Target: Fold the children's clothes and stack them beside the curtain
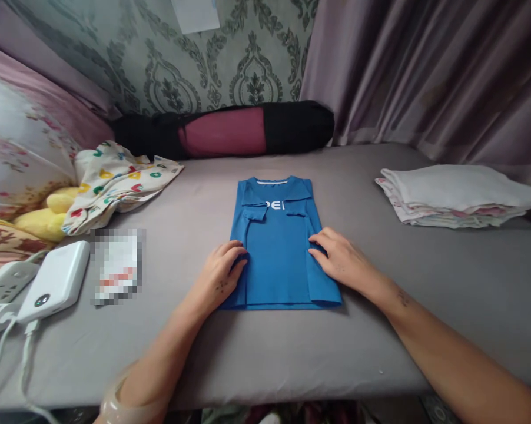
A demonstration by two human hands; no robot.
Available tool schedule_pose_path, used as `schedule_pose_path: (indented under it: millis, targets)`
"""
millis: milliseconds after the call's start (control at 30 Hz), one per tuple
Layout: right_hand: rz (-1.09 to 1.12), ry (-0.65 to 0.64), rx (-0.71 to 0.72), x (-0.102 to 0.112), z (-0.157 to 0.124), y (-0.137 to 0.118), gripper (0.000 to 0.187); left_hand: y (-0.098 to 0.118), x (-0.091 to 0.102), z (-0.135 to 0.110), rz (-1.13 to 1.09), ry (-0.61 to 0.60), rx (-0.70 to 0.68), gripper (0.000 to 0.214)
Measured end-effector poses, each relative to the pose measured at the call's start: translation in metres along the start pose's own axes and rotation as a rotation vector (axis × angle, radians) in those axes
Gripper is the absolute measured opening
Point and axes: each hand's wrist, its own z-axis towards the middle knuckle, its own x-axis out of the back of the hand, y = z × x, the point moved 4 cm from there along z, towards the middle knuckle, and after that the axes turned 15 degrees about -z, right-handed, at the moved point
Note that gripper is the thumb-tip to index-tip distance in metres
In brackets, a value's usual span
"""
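A blue shirt (276,259) lies folded lengthwise, its sides and sleeves turned in over the body. White letters show partly between the sleeve ends, and the neckline points away from me. My left hand (223,268) is at the left folded side, thumb and bent fingers closed at the flap's inner edge. On the opposite side, my right hand (338,256) grips the right flap's edge between thumb and fingers, a small gap showing between their tips. Both palms rest low along the shirt's outer edges.
A stack of folded white cloths (460,194) lies at right. Leftward are a patterned garment (124,182), a blurred packet (118,265), a white power bank (56,282) with a cable, and a power strip (9,282). A black and maroon roll (223,131) lies along the wall.
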Motion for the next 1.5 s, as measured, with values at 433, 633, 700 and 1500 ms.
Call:
schedule_pose_path:
  millis: [433,633,700,1500]
  targets:
    - [-0.009,-0.044,0.173,0.018,-0.02,-0.035,0.015,0.032,0.002,-0.005,-0.054,-0.162,0.017,0.022]
    - [0.087,-0.238,0.315,0.027,-0.034,-0.053,0.023,0.05,-0.001,-0.012,-0.164,-0.388,-0.071,0.04]
    - [0.106,-0.298,0.366,0.03,-0.038,-0.056,0.023,0.051,0.0,-0.013,-0.166,-0.424,-0.088,0.035]
    - [-0.008,-0.233,0.421,0.031,-0.044,-0.056,0.037,0.055,0.001,-0.014,0.062,-0.396,-0.223,0.046]
